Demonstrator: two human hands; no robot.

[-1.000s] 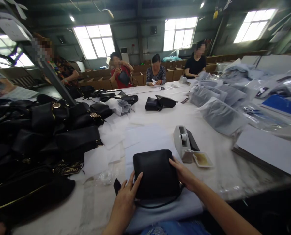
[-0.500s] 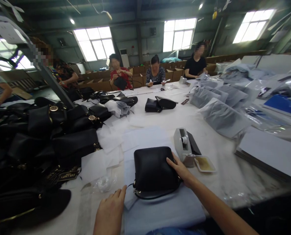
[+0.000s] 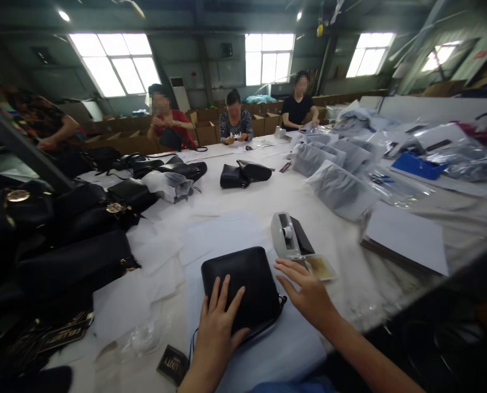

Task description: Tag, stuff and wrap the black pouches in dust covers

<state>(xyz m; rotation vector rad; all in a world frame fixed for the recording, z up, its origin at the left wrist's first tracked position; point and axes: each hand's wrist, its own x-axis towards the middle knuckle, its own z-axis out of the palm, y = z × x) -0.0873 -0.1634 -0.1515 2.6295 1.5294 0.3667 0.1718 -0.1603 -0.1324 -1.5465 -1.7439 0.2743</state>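
A black bag (image 3: 247, 278) lies flat on white paper sheets (image 3: 223, 232) close in front of me. My left hand (image 3: 218, 327) rests on its lower left part, fingers spread. Just right of the bag, my right hand (image 3: 307, 289) is raised with its fingers apart and holds nothing. Beyond that hand stands a grey tape dispenser (image 3: 284, 234), beside a small tray with a yellowish pad (image 3: 320, 267). Below the bag's left corner lies a dark tag with gold lettering (image 3: 173, 364).
Black bags (image 3: 75, 267) are heaped on the left. Two dark pouches (image 3: 233, 176) lie farther back. Wrapped grey bags (image 3: 339, 188) and a stack of white sheets (image 3: 407, 234) are on the right. Several people sit or stand across the white table (image 3: 211, 202).
My left hand has moved from beside the bag onto it. My right hand has let go of the bag's right edge. The tag now shows, and the view has turned right.
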